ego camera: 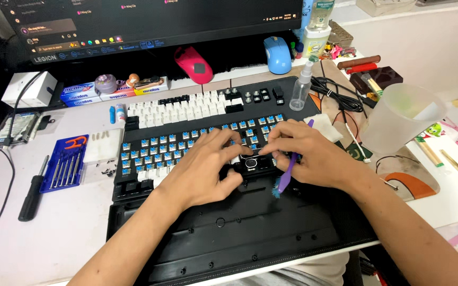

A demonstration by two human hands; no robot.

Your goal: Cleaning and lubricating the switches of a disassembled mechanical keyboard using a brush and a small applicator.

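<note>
Keyboard (186,137) lies on the desk with many keycaps off, blue switches showing. Left hand (202,169) presses curled fingers on it. Right hand (308,153) pinches a purple brush (288,169). Cleaning step, I think; careful brushing comes next.

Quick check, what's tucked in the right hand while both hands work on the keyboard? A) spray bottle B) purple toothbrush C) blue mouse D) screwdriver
B: the right hand has a purple toothbrush running through it, bristles down, over the keyboard; the screwdriver, spray bottle and blue mouse lie untouched.
</note>
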